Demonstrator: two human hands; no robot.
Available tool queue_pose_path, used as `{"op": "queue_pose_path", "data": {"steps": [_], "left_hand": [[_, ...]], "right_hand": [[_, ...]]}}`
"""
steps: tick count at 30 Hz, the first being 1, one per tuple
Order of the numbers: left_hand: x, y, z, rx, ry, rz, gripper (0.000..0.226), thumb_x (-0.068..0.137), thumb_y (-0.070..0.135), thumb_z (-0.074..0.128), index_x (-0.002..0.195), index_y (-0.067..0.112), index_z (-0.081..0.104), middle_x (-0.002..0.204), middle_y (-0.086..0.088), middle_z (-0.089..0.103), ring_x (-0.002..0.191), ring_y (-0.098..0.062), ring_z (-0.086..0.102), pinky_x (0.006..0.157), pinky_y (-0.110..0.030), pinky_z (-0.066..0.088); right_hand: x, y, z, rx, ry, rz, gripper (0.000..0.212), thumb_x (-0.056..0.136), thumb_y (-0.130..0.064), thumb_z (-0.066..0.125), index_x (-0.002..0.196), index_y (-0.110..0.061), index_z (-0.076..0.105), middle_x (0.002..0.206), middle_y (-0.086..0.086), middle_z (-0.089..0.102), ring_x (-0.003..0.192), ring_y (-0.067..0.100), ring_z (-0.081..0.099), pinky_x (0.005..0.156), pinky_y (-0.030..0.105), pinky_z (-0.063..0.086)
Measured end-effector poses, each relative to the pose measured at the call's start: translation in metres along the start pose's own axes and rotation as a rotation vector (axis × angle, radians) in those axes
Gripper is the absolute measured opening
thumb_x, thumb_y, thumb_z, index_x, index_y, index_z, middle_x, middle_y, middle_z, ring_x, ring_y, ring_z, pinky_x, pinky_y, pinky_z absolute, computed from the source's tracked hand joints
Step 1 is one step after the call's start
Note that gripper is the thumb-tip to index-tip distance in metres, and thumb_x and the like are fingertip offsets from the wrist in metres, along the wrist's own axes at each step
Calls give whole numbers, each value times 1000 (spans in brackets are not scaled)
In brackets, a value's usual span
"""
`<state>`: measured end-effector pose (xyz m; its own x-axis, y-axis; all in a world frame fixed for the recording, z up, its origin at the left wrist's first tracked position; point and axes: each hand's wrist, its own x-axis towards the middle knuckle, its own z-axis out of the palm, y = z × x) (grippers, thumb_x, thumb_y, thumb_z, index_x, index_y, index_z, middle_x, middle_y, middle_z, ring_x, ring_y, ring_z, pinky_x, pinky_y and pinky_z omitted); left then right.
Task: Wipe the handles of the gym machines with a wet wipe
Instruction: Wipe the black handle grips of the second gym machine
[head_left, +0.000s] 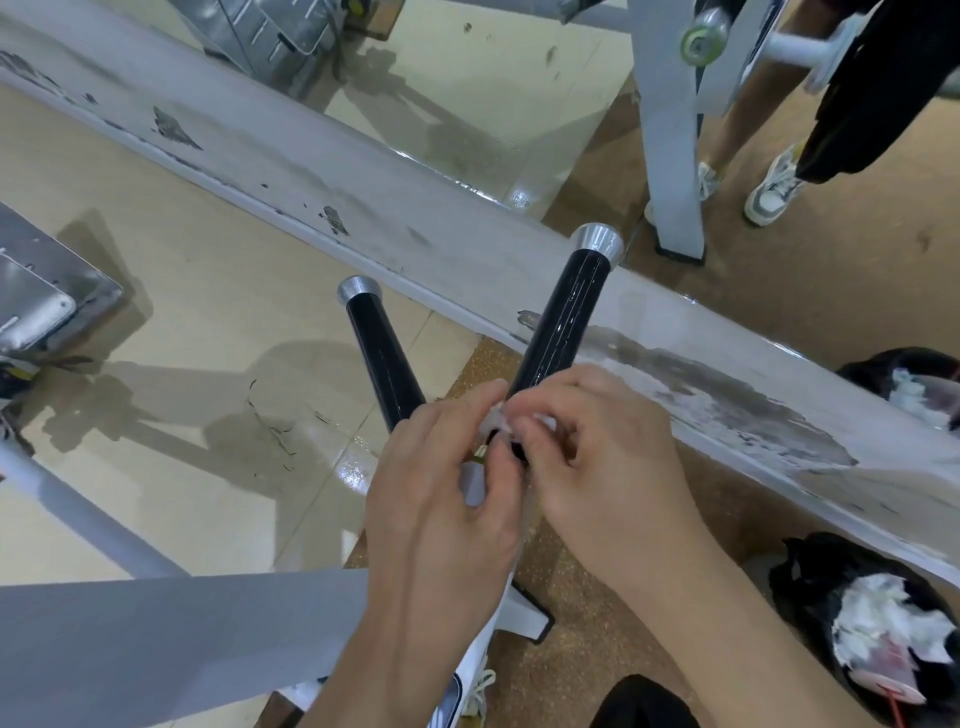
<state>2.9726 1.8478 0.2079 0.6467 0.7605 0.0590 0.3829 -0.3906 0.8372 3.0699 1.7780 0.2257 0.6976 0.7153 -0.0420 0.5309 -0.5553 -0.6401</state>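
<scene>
Pinched between the fingertips of both hands, a small crumpled wet wipe (496, 418) is held over the point where the 2 handles meet. The left hand (441, 499) and the right hand (597, 452) are both closed on it, and nothing else is carried.

Behind the hands, a white beam (311, 171) with chipped paint is seen running diagonally across the view. 2 black handles rise from a shared base in a V, each topped by a silver cap. Glossy wet streaks are seen along the right-hand handle (563, 322); less gloss is seen on the left-hand handle (379, 353), so it is judged to need wiping next. A black bag (810, 587) of used white wipes lies near, at the lower right.

The step in hand is judged to be a refolding or opening of the wipe. It would be done well if a fresh, damp face were turned outward, the wipe wrapped fully round a handle and drawn from base to cap with a twist, so that the underside is not missed.

Both forearms are brought in from the bottom edge, with the backs of the hands turned up toward the camera. The wrists are held nearly straight, the fingers are curled inward, and the fingertips of the 2 hands are set against each other at the wipe.
</scene>
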Motion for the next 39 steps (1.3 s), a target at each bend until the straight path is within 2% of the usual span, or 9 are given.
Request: {"op": "queue_pose_path", "data": {"steps": [3, 7, 12, 17, 23, 28, 32, 34, 39], "left_hand": [[1, -1, 1, 13, -18, 8, 32, 88, 28, 48, 115, 29, 65, 92, 16, 61, 80, -2, 56, 73, -15, 42], [2, -2, 1, 46, -44, 3, 34, 88, 30, 45, 112, 24, 69, 93, 16, 61, 81, -6, 59, 73, -15, 42], [2, 0, -2, 32, -75, -19, 39, 87, 34, 42, 120, 32, 63, 94, 20, 59, 81, -3, 58, 73, -15, 43], [5, 2, -2, 106, -112, 7, 42, 88, 33, 37, 123, 33, 60, 92, 17, 56, 78, -4, 56, 65, -11, 39], [15, 5, -6, 170, -246, -8, 41, 88, 36, 33, 122, 46, 52, 84, 19, 50, 77, 0, 51, 57, -11, 34], [30, 11, 2, 139, -308, 9, 27, 92, 36, 46, 110, 53, 55, 72, 14, 47, 80, 0, 47, 65, -13, 39], [29, 6, 5, 92, -222, 13, 33, 90, 31, 58, 110, 56, 60, 78, 15, 52, 78, 1, 51, 65, -9, 39], [31, 5, 6, 107, -197, 29, 29, 90, 31, 60, 105, 56, 62, 77, 14, 54, 76, 0, 52, 63, -11, 41], [31, 9, 8, 193, -178, 74, 28, 89, 39, 48, 111, 44, 66, 78, 10, 52, 67, -9, 54, 52, -27, 45]], "right_hand": [[6, 0, -6, -78, -135, -49, 11, 89, -16, 62, 88, -22, 71, 89, -10, 57, 73, 1, 48, 67, 11, 41], [27, 5, -1, -86, 68, 50, 13, 90, -16, 59, 92, -15, 71, 95, -4, 59, 79, 5, 50, 70, 6, 35], [10, 1, -9, -114, -96, 16, 13, 90, -18, 59, 89, -23, 71, 90, -9, 62, 79, 4, 54, 72, 15, 41], [22, 6, 1, -66, 120, 101, 12, 88, -12, 61, 83, -17, 70, 89, -5, 61, 78, 4, 53, 70, 14, 38], [17, 9, -3, -30, 45, 26, 12, 86, -9, 63, 82, -16, 71, 87, -6, 60, 78, 3, 50, 74, 9, 38], [12, 14, 7, 122, 216, 92, 12, 84, -6, 64, 82, -16, 71, 83, -11, 58, 72, -4, 51, 68, 4, 38], [5, 22, 12, 367, 268, 168, 15, 83, -9, 66, 81, -23, 70, 82, -10, 62, 72, 9, 60, 64, 34, 53], [19, 23, 17, 427, 392, 274, 18, 83, -5, 66, 81, -22, 71, 83, -7, 62, 76, 11, 61, 70, 37, 54], [-6, 5, 23, 675, 448, 429, 14, 83, -14, 70, 92, -25, 75, 96, -2, 67, 87, 8, 66, 73, 16, 51]]}}
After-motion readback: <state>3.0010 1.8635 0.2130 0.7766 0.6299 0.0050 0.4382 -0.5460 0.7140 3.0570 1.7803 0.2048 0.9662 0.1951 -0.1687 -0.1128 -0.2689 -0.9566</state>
